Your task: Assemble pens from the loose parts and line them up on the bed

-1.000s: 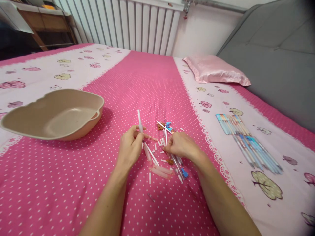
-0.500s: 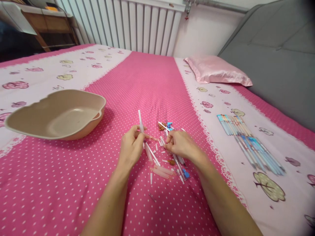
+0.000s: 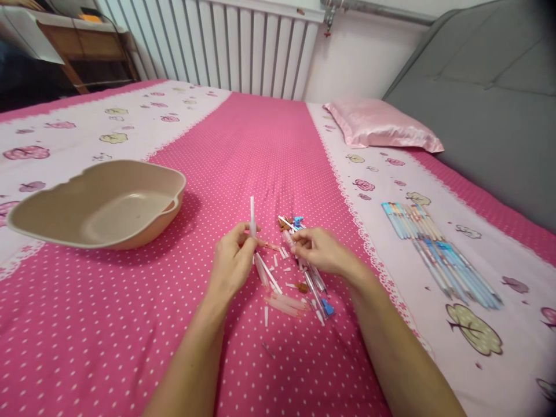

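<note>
My left hand (image 3: pixel 232 260) pinches a thin white pen refill (image 3: pixel 252 215) that sticks up almost upright above the fingers. My right hand (image 3: pixel 319 251) is closed in a pinch on a small pen part, too small to name, held just above a scatter of loose pen parts (image 3: pixel 295 286). That scatter of clear barrels, white refills and blue and brown caps lies on the pink dotted bedsheet (image 3: pixel 260 145) between and under both hands. The two hands are a short gap apart.
A beige plastic basin (image 3: pixel 93 202) sits to the left on the bed. A row of assembled blue and pink pens (image 3: pixel 438 249) lies to the right. A pink pillow (image 3: pixel 377 124) and grey headboard (image 3: pixel 486 98) are at the far right; a radiator (image 3: pixel 226 46) stands behind.
My right hand has lifted slightly off the pile and moved a little toward the left hand. The refill in my left hand has tilted more upright.
</note>
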### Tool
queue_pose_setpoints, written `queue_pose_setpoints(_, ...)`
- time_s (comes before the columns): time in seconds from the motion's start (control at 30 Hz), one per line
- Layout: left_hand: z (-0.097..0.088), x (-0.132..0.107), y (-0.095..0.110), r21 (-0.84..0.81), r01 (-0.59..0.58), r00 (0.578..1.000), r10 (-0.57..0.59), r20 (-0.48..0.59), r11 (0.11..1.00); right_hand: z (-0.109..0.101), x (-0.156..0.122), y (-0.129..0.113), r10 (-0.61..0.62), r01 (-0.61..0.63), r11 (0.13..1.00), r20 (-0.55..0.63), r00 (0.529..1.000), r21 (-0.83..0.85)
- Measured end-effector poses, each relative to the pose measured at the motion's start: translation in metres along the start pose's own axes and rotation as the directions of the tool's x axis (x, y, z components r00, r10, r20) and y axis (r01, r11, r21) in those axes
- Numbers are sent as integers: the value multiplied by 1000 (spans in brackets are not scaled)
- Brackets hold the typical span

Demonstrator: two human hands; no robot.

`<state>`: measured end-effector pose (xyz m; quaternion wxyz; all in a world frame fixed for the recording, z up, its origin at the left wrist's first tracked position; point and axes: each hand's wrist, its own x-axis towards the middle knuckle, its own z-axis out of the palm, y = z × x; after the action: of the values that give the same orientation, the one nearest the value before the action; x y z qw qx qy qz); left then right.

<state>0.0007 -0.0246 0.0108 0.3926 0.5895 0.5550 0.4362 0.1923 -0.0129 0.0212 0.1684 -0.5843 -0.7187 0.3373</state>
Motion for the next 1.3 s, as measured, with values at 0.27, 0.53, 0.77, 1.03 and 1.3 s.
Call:
queue_pose_setpoints(0.27, 2, -4, 0, 184, -113, 989, 93, 117, 976, -13, -2, -3, -50, 93, 717, -83, 995, 691)
queue_pose_setpoints(0.53, 3, -6, 8, 275, -211, 952, 133, 276, 938, -8, 4, -9, 131, 331, 366, -400, 907, 870)
queue_pose_setpoints(0.77, 2, -8, 11, 280, -250, 922, 140, 361, 927, -8, 2, -19, 127, 291, 398, -367, 922, 870)
queue_pose_setpoints(1.03, 2, -8, 13, 228, -239, 925, 150, 349, 944, -6, 1, -16, 40, 254, 512, -318, 947, 821)
queue_pose_setpoints(1.3, 2, -11, 14, 84, -168, 906, 120, 406, 982, -3, 0, -12, -38, 221, 523, -236, 971, 823)
